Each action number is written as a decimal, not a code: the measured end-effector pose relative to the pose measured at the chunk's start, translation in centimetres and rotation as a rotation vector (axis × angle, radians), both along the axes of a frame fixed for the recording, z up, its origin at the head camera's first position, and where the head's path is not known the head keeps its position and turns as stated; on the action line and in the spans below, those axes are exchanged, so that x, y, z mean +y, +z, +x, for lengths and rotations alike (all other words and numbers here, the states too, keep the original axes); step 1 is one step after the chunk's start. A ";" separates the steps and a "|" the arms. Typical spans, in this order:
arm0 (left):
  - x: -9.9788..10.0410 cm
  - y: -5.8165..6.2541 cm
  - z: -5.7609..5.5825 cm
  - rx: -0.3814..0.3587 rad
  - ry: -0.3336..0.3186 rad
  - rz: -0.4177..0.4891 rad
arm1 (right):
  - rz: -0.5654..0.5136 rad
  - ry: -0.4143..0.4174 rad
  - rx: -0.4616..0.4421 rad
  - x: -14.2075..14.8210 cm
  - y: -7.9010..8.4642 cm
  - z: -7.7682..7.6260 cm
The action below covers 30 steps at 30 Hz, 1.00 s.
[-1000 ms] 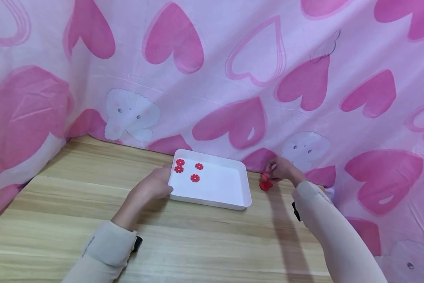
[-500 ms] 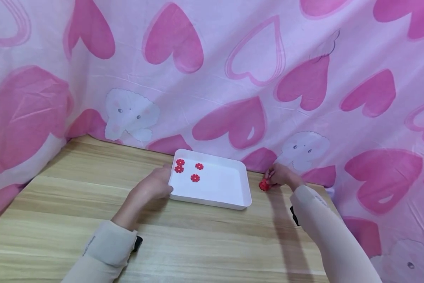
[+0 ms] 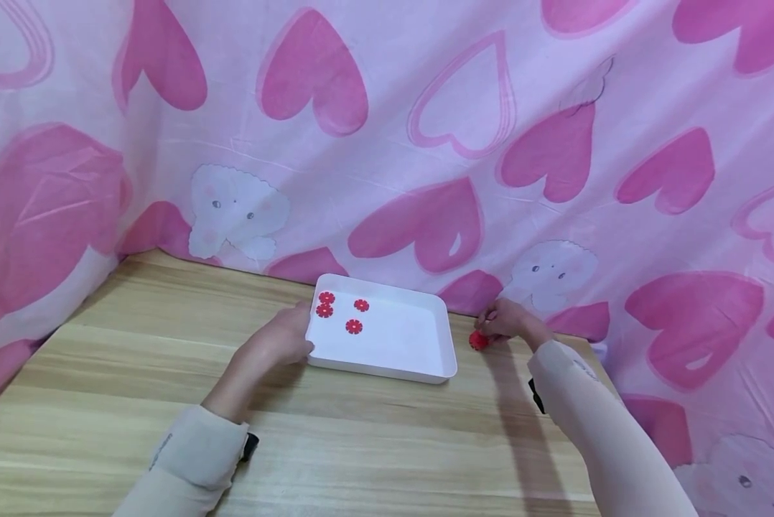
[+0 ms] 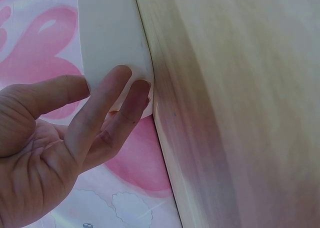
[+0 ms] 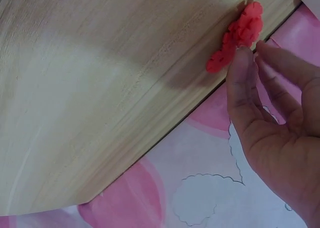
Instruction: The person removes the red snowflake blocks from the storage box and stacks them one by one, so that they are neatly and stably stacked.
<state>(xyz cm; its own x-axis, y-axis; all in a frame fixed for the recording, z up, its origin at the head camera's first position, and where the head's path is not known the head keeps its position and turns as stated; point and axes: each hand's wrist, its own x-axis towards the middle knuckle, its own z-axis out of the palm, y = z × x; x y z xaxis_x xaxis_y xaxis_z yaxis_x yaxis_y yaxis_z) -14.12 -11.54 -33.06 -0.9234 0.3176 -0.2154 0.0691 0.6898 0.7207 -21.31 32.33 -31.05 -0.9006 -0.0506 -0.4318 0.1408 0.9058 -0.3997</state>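
Observation:
A white tray [image 3: 400, 330] lies on the table with several red notched flower-shaped discs, like snowflake building pieces [image 3: 354, 327], flat in its left part. My left hand [image 3: 283, 336] holds the tray's left end; in the left wrist view its bent fingers [image 4: 102, 113] touch the outer wall [image 4: 112, 33] and the rim. Right of the tray, my right hand [image 3: 505, 319] pinches at a small cluster of red snowflake pieces [image 5: 242, 33] on the table. The fingertips partly cover the cluster, so how many pieces they hold is unclear.
The wooden table [image 3: 361, 445] reaches back to a pink curtain [image 3: 387, 143] with hearts, which hangs right behind the tray and the right hand. The table's right edge is close beyond the right wrist.
The right hand has come down slightly and leftward over the red cluster, whose upper piece stood higher before. The left hand and tray have stayed in place.

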 end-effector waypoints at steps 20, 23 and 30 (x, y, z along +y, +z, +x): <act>-0.2 -0.1 0.1 0.040 -0.012 0.007 | 0.102 0.099 -0.002 -1.4 0.0 -0.5; -0.2 0.1 0.1 0.033 -0.010 0.009 | 0.066 0.140 0.040 -2.0 0.7 -0.8; -0.1 0.0 0.2 0.028 -0.011 0.016 | 0.002 0.198 0.128 -5.2 2.0 -1.1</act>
<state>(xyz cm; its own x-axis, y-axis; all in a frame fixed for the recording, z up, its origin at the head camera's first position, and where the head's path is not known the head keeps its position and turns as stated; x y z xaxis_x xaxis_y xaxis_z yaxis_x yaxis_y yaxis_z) -13.97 -11.65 -33.03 -0.9253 0.3312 -0.1846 0.0970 0.6774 0.7292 -22.41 27.14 -29.00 -0.9207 -0.2308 -0.3146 -0.0916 0.9115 -0.4009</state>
